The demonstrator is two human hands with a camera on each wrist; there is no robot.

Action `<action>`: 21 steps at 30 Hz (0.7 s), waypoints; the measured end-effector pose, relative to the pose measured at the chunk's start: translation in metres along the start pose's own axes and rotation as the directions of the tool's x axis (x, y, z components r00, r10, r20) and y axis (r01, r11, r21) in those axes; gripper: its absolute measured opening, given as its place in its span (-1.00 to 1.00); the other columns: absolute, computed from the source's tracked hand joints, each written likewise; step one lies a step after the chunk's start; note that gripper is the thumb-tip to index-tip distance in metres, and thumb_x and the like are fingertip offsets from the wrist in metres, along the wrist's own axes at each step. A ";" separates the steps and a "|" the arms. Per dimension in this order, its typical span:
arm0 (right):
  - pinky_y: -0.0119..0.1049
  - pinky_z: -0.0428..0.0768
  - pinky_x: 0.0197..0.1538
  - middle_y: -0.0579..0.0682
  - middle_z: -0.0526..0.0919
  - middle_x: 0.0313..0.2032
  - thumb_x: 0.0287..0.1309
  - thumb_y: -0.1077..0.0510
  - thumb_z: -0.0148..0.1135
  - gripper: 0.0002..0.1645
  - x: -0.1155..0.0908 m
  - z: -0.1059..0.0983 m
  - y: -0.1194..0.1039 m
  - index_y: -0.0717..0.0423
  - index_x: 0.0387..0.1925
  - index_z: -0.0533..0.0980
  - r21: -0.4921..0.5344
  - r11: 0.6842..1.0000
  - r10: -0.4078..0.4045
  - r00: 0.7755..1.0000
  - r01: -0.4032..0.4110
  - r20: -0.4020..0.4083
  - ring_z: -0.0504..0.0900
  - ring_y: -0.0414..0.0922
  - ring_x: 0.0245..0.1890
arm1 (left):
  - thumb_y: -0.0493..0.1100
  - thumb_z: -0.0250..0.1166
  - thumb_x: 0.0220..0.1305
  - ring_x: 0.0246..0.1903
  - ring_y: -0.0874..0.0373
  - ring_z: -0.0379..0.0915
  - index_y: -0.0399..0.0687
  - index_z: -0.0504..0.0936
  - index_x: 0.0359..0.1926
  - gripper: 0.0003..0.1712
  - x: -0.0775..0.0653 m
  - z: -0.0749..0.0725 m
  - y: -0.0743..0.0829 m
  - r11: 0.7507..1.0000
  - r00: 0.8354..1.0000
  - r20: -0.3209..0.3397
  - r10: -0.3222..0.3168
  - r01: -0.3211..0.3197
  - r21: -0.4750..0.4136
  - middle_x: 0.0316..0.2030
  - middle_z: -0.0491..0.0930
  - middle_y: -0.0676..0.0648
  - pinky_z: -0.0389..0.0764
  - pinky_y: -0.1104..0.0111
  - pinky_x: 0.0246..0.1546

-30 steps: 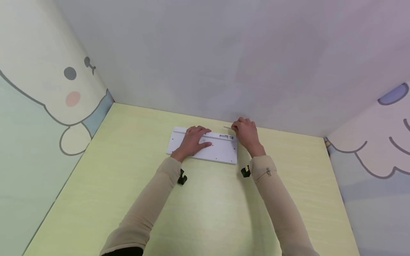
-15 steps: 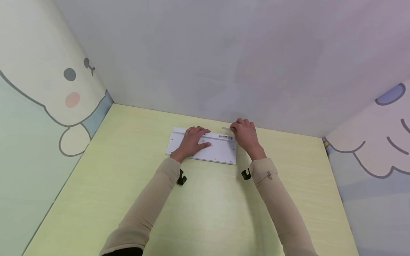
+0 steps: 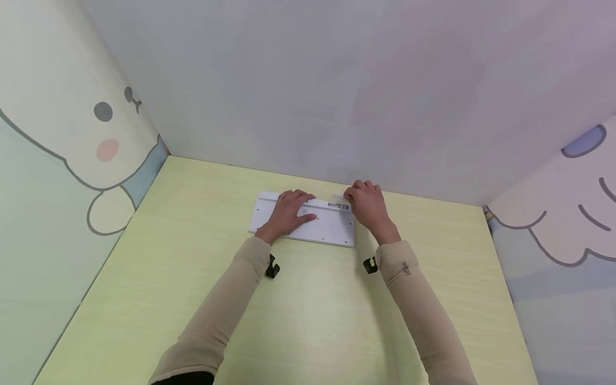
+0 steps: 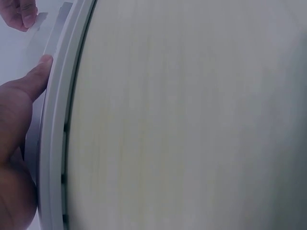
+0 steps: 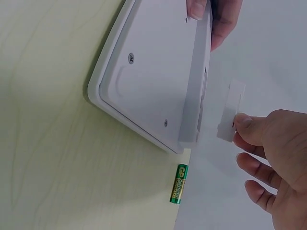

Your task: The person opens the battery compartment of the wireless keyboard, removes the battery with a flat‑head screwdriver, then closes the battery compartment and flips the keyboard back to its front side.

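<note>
A white keyboard lies face down, its screwed underside up, with an uncovered battery slot near the far right corner. My left hand holds it, thumb on the underside and fingers over the raised far edge. Between thumb and forefinger, my right hand pinches a thin white battery cover. In the right wrist view the cover is apart from the keyboard, beside its raised edge. A green GP battery lies on the table beside the keyboard's corner; the head view does not show it.
The pale yellow table meets a grey wall just beyond the keyboard. Side walls with cartoon drawings stand left and right. Black wrist mounts hang below both cuffs.
My right hand has shifted slightly left and nearer with the cover, bringing it closer to the slot. The cover's tilt has changed a little. My left hand and the keyboard stay put.
</note>
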State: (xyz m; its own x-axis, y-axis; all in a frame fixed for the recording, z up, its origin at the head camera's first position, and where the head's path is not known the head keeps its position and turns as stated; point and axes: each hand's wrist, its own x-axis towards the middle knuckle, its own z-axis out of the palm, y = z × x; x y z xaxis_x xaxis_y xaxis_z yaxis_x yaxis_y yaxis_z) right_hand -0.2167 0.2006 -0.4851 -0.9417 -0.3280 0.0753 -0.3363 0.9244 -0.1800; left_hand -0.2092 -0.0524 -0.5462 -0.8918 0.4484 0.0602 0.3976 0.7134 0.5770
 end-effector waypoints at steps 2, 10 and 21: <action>0.02 0.47 0.02 0.04 0.66 -0.14 0.47 0.10 0.16 -0.77 -0.001 -0.001 -0.001 0.05 -0.07 0.71 -0.002 1.000 -0.002 1.000 0.002 -0.001 0.54 0.10 -0.09 | 0.19 0.30 0.38 0.41 -0.05 0.33 0.05 0.45 0.40 -0.33 0.000 0.000 0.000 1.000 1.000 -0.001 0.000 0.000 -0.001 0.28 0.51 -0.09 0.01 -0.03 0.60; -0.01 0.44 -0.04 0.04 0.67 -0.15 0.43 0.13 0.21 -0.79 -0.005 0.003 -0.002 0.06 -0.09 0.72 -0.013 1.000 -0.015 1.000 0.015 0.004 0.54 0.10 -0.11 | 0.21 0.29 0.38 0.42 -0.03 0.31 0.07 0.43 0.41 -0.32 0.001 0.002 -0.002 1.000 1.000 0.008 -0.005 0.005 0.007 0.29 0.49 -0.07 0.00 0.00 0.61; 0.03 0.50 0.03 0.04 0.69 -0.13 0.42 0.13 0.22 -0.79 -0.007 0.006 -0.004 0.03 -0.10 0.74 -0.028 0.999 -0.023 0.999 0.024 0.031 0.56 0.10 -0.09 | 0.23 0.27 0.39 0.44 -0.01 0.28 0.10 0.42 0.42 -0.31 0.002 0.001 -0.002 1.000 1.000 0.019 -0.020 0.020 0.009 0.31 0.48 -0.05 -0.02 0.01 0.62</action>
State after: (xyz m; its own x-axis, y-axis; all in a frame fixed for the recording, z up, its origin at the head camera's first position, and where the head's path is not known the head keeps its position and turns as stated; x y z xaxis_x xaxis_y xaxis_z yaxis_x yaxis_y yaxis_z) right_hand -0.2084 0.1980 -0.4908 -0.9336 -0.3549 0.0490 -0.3582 0.9214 -0.1508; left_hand -0.2113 -0.0524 -0.5484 -0.8954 0.4440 0.0333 0.3816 0.7268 0.5710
